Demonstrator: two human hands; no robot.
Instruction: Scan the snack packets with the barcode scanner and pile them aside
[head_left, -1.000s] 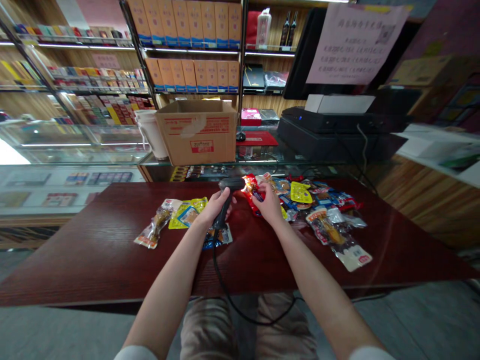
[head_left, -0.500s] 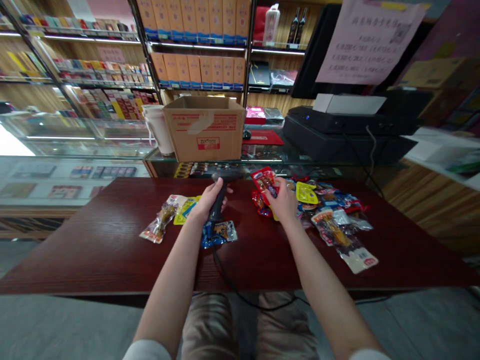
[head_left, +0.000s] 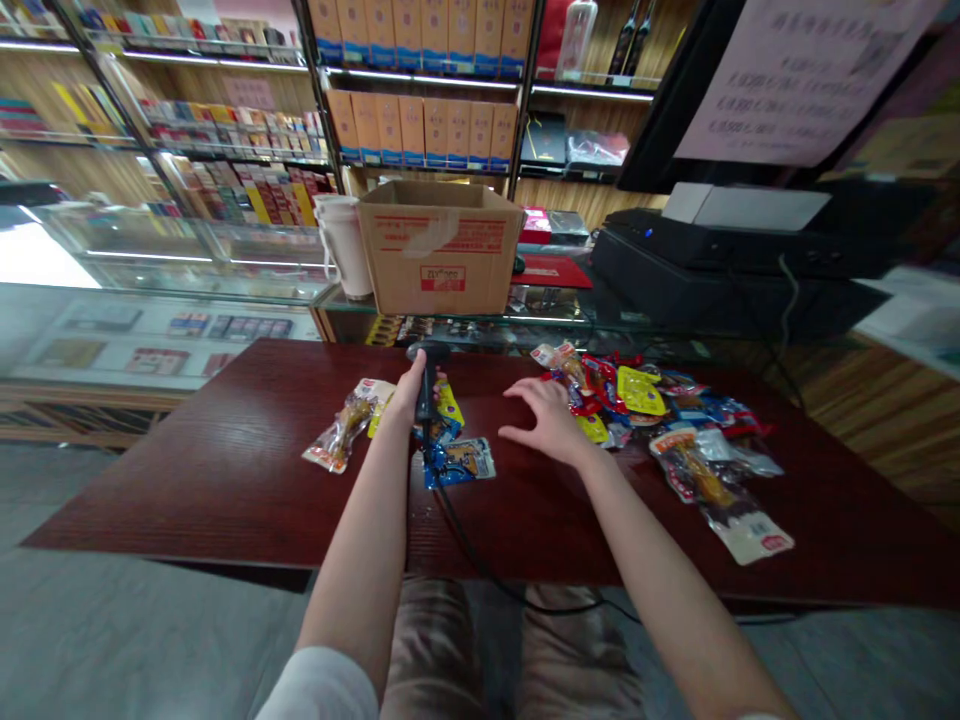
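My left hand (head_left: pixel 411 392) is wrapped round the handle of a black barcode scanner (head_left: pixel 427 395), its head pointing away from me. Beneath and beside it lie a blue snack packet (head_left: pixel 463 461), a yellow packet (head_left: pixel 449 402) and a clear-wrapped snack pack (head_left: pixel 343 428). Over the table, fingers apart and holding nothing, my right hand (head_left: pixel 546 420) is just left of a pile of snack packets. In that pile are red packets (head_left: pixel 602 384) and a yellow packet (head_left: pixel 640 390). A longer clear pack (head_left: pixel 716 490) lies at the pile's near side.
The scanner's cable (head_left: pixel 469 545) runs over the table's near edge. Behind the dark red table (head_left: pixel 225 480) stand an open cardboard box (head_left: pixel 442 262), a white cup (head_left: pixel 347 248) and a black machine (head_left: pixel 705 270) on a glass counter. Stocked shelves line the back.
My right hand has let go of a red snack packet, and its fingers have spread, left of the pile. My left hand still grips the scanner, now more upright. The view has shifted.
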